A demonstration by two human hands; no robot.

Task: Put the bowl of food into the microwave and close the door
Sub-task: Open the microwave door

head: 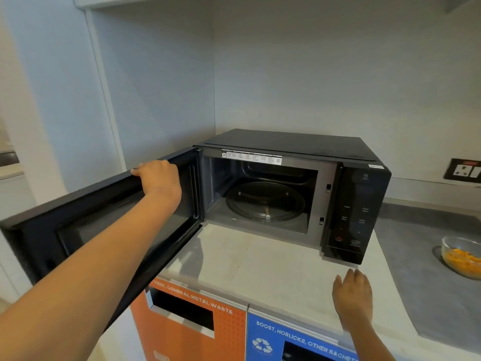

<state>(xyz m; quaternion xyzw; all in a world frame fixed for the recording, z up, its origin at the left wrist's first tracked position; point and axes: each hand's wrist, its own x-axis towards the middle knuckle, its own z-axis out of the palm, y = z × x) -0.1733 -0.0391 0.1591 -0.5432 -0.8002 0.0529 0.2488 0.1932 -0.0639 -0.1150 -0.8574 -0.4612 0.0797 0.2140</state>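
A black microwave (359,204) stands on a pale counter, its door (86,230) swung wide to the left. The cavity holds only the glass turntable (265,201). My left hand (156,175) grips the top edge of the open door. My right hand (352,295) hovers flat over the counter's front edge, fingers apart, holding nothing. A glass bowl of orange food (460,256) sits on the grey counter at the far right, well apart from both hands.
The pale counter (260,261) lies in front of the microwave. Below it are an orange bin front (187,329) and a blue bin front (299,342) with slots. A wall socket (463,169) is at the right. Walls enclose the corner behind.
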